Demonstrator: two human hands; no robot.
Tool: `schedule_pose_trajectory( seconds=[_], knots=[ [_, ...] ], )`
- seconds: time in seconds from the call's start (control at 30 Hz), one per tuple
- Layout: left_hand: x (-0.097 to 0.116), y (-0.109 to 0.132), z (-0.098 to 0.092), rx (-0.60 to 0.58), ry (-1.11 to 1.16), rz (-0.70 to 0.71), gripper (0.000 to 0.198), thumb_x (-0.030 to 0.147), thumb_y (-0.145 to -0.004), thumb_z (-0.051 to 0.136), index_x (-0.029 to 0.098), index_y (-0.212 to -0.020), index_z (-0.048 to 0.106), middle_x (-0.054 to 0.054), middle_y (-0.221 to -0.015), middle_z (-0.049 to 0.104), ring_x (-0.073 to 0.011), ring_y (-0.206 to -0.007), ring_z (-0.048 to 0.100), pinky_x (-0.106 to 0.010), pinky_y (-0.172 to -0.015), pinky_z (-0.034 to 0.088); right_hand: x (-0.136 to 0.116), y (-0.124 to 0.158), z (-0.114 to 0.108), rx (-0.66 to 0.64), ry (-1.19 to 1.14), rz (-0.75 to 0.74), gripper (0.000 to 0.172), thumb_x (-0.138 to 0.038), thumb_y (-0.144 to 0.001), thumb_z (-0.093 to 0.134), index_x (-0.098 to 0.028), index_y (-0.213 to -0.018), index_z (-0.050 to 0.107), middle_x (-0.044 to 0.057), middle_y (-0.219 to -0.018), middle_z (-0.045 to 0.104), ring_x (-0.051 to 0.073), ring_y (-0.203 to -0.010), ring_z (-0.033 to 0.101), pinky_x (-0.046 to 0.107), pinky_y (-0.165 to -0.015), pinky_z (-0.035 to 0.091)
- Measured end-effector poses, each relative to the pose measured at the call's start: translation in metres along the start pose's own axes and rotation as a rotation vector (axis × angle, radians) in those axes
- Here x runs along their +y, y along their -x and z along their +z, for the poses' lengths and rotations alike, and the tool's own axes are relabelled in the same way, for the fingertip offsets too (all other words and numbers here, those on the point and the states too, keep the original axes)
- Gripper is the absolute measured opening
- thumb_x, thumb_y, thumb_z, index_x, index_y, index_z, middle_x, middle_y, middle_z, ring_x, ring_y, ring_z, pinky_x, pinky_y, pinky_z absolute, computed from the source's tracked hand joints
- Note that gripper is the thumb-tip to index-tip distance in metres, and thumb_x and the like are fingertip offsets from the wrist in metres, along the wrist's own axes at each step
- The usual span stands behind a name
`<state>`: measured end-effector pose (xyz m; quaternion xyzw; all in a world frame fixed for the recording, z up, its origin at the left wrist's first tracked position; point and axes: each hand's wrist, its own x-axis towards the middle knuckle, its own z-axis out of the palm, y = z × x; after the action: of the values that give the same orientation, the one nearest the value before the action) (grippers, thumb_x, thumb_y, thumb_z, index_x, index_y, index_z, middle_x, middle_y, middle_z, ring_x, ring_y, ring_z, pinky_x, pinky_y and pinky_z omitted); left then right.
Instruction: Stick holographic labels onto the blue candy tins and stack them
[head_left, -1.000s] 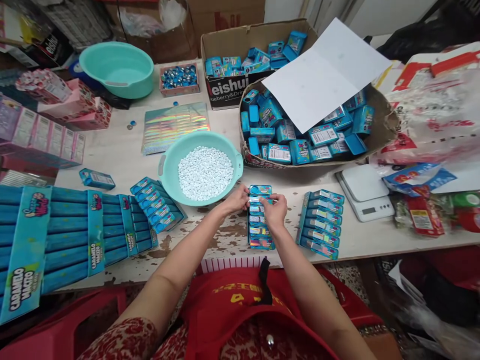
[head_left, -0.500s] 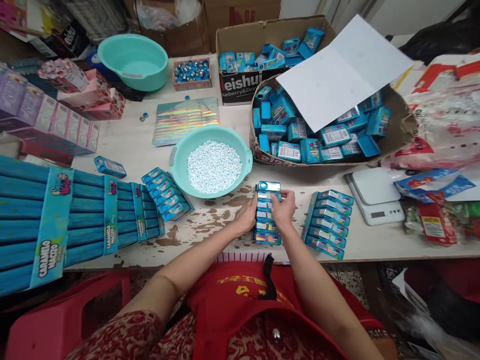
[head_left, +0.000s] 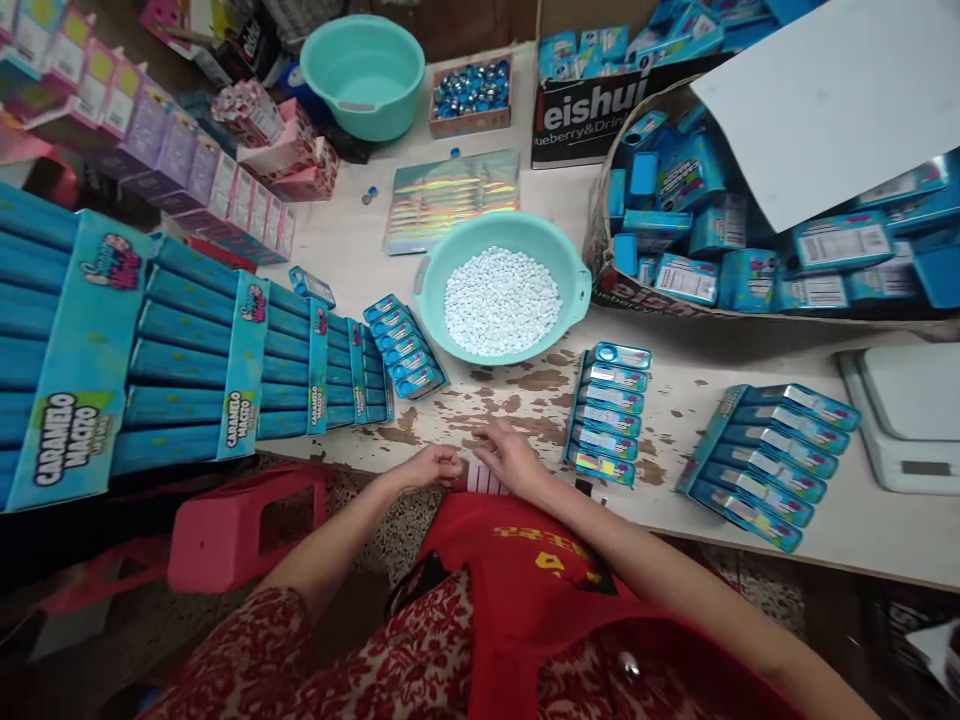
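Observation:
At the table's front edge, close to my apron, lies a white sheet with pink stripes [head_left: 484,480]. My left hand [head_left: 426,468] is closed in a pinch at its left edge. Over the sheet's upper part reaches my right hand [head_left: 514,462], its fingers stretched out and slightly bent, with nothing visible in them. To the right of my hands stands a row of blue candy tins [head_left: 609,412] in a tray, and neither hand touches it. Another tray of blue tins [head_left: 772,465] is farther right.
A turquoise basin [head_left: 577,290] with white candies stands behind my hands. A small tray of tins [head_left: 405,345] and stacked blue display boxes [head_left: 199,350] are left. Loose tins fill a cardboard box [head_left: 600,250]. A scale [head_left: 919,465] sits far right; a red stool [head_left: 217,540] is below.
Both hands have left the middle row of tins and moved left and down to the striped sheet at the table edge. The camera view has turned left.

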<state>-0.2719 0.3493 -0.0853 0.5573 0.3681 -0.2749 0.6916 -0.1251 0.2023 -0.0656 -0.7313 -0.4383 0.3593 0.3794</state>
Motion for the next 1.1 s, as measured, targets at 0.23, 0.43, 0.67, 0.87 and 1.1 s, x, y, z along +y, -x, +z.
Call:
schedule_pose_trajectory(
  seconds=[0.23, 0.43, 0.67, 0.87, 1.1],
  knots=[
    [-0.027, -0.017, 0.021, 0.300, 0.167, -0.022, 0.027, 0.039, -0.058, 0.065, 0.013, -0.064, 0.058, 0.003, -0.056, 0.056, -0.0080, -0.051, 0.049, -0.020, -0.051, 0.040, 0.013, -0.008, 0.049, -0.312, 0.299, 0.013, 0.038, -0.012, -0.077, 0.059, -0.010, -0.115, 0.056, 0.015, -0.111, 0.053, 0.026, -0.107, 0.048, 0.035, -0.094, 0.039],
    [-0.027, -0.014, 0.019, 0.315, 0.219, -0.060, 0.024, 0.036, -0.061, 0.064, 0.013, -0.066, 0.059, 0.002, -0.057, 0.059, -0.0090, -0.051, 0.053, -0.020, -0.051, 0.041, 0.011, -0.004, 0.046, -0.345, 0.333, -0.085, 0.016, -0.016, -0.080, 0.058, -0.016, -0.094, 0.067, 0.012, -0.108, 0.055, 0.024, -0.105, 0.048, 0.034, -0.091, 0.039],
    [-0.022, -0.019, 0.020, 0.313, 0.200, -0.059, 0.026, 0.037, -0.061, 0.066, 0.013, -0.065, 0.056, 0.003, -0.055, 0.057, -0.0082, -0.050, 0.052, -0.019, -0.051, 0.040, 0.005, -0.013, 0.046, -0.259, 0.319, 0.038, 0.009, -0.013, -0.077, 0.062, -0.019, -0.083, 0.064, 0.008, -0.095, 0.061, 0.023, -0.095, 0.053, 0.030, -0.078, 0.040],
    [-0.020, -0.026, 0.023, 0.363, 0.157, -0.072, 0.022, 0.034, -0.066, 0.062, 0.014, -0.061, 0.053, 0.003, -0.052, 0.053, -0.0094, -0.047, 0.050, -0.021, -0.049, 0.039, -0.002, -0.011, 0.035, -0.211, 0.135, 0.072, 0.009, -0.014, -0.072, 0.064, -0.022, -0.070, 0.060, -0.001, -0.069, 0.062, 0.016, -0.068, 0.055, 0.024, -0.061, 0.037],
    [0.034, 0.004, 0.041, 0.448, 0.019, 0.417, 0.037, 0.046, -0.078, 0.054, 0.018, -0.101, 0.059, -0.005, -0.098, 0.066, -0.0164, -0.087, 0.059, -0.026, -0.074, 0.046, -0.009, 0.009, -0.025, 0.110, -0.492, 0.243, 0.026, -0.043, -0.069, 0.066, -0.020, -0.065, 0.055, -0.005, -0.056, 0.054, 0.011, -0.050, 0.047, 0.022, -0.048, 0.036]
  ],
)
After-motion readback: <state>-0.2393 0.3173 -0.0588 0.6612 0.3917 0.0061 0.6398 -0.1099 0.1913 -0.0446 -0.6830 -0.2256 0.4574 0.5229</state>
